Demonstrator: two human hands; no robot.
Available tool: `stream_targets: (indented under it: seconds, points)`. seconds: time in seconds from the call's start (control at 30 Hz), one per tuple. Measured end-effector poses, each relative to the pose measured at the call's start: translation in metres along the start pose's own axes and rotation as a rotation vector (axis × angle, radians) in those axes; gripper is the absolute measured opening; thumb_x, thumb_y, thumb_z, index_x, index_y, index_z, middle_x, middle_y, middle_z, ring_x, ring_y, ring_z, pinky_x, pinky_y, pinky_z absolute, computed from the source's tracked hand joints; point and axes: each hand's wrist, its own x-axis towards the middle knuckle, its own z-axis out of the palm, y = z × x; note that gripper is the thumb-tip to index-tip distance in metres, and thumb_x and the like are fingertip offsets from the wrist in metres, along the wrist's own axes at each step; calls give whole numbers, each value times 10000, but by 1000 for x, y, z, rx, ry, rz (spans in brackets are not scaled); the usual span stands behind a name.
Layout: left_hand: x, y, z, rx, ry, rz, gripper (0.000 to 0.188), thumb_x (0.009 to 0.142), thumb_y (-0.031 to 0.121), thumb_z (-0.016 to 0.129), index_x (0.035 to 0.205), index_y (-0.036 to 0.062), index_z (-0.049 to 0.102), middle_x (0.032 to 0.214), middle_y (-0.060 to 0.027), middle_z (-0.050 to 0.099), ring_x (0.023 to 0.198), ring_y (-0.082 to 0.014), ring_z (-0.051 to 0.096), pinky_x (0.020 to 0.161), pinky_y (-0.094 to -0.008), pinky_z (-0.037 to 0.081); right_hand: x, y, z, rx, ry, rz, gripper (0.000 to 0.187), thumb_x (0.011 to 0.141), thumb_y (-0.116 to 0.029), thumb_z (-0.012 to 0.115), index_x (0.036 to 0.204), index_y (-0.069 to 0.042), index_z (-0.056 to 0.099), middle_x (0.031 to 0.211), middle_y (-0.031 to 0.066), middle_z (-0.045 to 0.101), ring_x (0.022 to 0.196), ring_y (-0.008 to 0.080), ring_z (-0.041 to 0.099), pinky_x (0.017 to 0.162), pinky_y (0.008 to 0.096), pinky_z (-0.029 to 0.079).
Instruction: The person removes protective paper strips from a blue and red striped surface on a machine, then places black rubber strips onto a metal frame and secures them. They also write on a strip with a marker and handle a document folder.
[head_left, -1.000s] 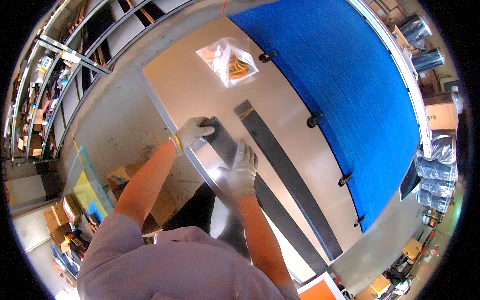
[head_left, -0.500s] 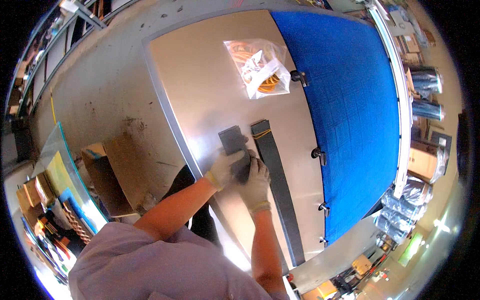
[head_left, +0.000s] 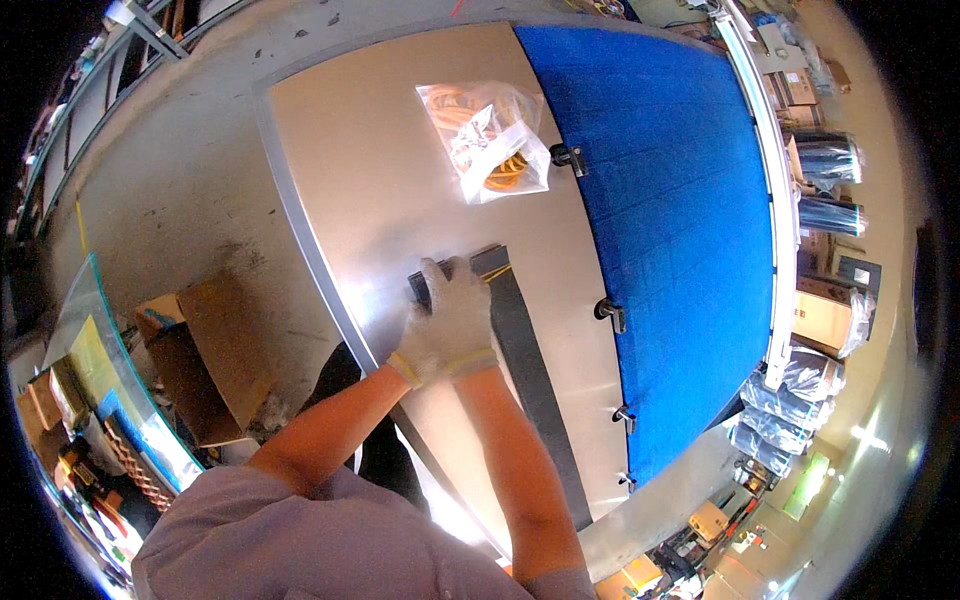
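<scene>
- Dark-grey flat piece (head_left: 420, 292) partly covered by curled fingers of off-white-gloved right hand (head_left: 466, 315); left end exposed above tan tabletop (head_left: 350, 170).
- Off-white-gloved left hand (head_left: 415, 345) overlapped; finger spread cannot be told.
- Long dark-grey yellow-banded strip (head_left: 545, 390) seen just right.

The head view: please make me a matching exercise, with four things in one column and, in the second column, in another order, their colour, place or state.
1. clear bag
2. long dark strip
3. cardboard box
4. cloth

A. open, on the floor
B. blue
C. orange loops inside
D. yellow band near its far end

Pairs: 1-C, 2-D, 3-A, 4-B
</scene>
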Motion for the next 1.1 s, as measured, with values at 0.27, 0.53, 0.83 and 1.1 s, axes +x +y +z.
stream_targets:
  seconds: [0.27, 0.53, 0.83, 1.1]
  points:
    - [10, 45, 26, -179, 139, -74, 462, 814, 62, 731, 1231, 87, 534, 1019, -71, 640, 953, -226, 639, 837, -372, 540, 51, 77, -17, 224, 698, 149, 277, 933, -236, 578, 1088, -19, 655, 988, 172, 679, 829, 310, 679, 716, 381, 533]
    - [8, 49, 37, -103, 249, -63, 377, 830, 39, 697, 1183, 55, 567, 897, -71, 638, 832, -220, 637, 785, -377, 540, 139, 87, -42, -132, 496, 492, 240, 917, -348, 564, 982, -157, 694, 864, 117, 703, 792, 320, 693, 678, 450, 546]
    - [9, 53, 40, -131, 243, -71, 410, 831, 22, 683, 1220, 64, 562, 962, -58, 632, 849, -200, 628, 797, -379, 541, 134, 106, -28, -229, 614, 267, 207, 893, -313, 586, 1033, -193, 679, 872, 114, 691, 763, 304, 687, 635, 441, 540]
    - [10, 40, 30, -108, 240, -37, 378, 835, 49, 691, 1190, 58, 563, 959, -58, 629, 855, -208, 629, 798, -365, 538, 101, 114, -44, -214, 786, -98, 231, 845, -220, 615, 1064, -245, 686, 751, 77, 620, 717, 309, 612, 621, 455, 490]
